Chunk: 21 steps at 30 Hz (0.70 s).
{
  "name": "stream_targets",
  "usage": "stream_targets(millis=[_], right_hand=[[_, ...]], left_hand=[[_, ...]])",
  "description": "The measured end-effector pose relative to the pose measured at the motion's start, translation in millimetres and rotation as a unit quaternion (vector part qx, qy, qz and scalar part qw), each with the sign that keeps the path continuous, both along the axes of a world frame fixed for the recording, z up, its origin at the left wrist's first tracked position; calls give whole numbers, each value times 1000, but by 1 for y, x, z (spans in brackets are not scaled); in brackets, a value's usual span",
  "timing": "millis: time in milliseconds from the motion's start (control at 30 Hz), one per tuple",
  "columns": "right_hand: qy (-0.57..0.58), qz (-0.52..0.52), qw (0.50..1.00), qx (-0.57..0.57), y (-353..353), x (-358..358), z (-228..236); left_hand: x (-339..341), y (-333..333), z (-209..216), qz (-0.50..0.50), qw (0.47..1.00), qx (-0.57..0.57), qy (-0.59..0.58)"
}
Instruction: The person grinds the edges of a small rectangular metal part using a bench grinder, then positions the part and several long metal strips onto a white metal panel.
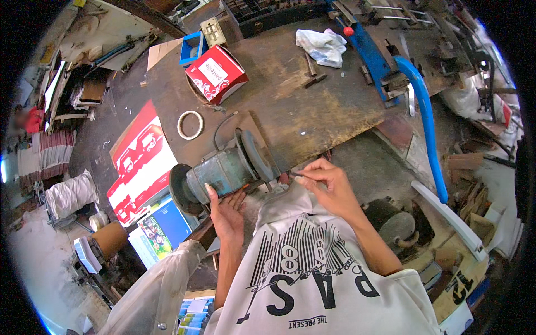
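Observation:
A grey-green bench grinder (218,172) sits at the near edge of the worktable, one dark round wheel at each end. My left hand (227,216) is open against its near side, thumb up on the housing and fingers stretched beneath it. By the right-hand wheel (252,155), my right hand (330,187) pinches a small dark thin piece (291,173) between thumb and fingertips. The piece points toward the wheel; whether it touches is hard to make out. It is too small to name.
On the worktable (279,84) lie a red-and-white box (216,74), a tape roll (190,124), a hammer (312,72), a white cloth (322,47) and printed red card sheets (139,162). A blue-handled machine (420,111) stands right. A twine spool (71,195) is at left.

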State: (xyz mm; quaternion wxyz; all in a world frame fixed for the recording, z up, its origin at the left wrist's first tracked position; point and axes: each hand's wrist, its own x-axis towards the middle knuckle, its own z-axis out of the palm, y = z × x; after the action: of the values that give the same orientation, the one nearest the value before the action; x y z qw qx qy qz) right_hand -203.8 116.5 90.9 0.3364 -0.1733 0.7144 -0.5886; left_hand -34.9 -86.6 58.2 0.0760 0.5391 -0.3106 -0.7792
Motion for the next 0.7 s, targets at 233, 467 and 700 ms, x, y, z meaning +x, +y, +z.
stream_targets(millis=[233, 467, 700], right_hand=[[57, -1, 998, -16, -15, -10, -12], [-155, -76, 983, -68, -17, -23, -46], [37, -36, 994, 92, -7, -51, -112]], left_hand=[[0, 1, 4, -6, 1000, -16, 8], [-4, 4, 7, 2, 1000, -16, 8], [-3, 3, 7, -9, 1000, -18, 7]])
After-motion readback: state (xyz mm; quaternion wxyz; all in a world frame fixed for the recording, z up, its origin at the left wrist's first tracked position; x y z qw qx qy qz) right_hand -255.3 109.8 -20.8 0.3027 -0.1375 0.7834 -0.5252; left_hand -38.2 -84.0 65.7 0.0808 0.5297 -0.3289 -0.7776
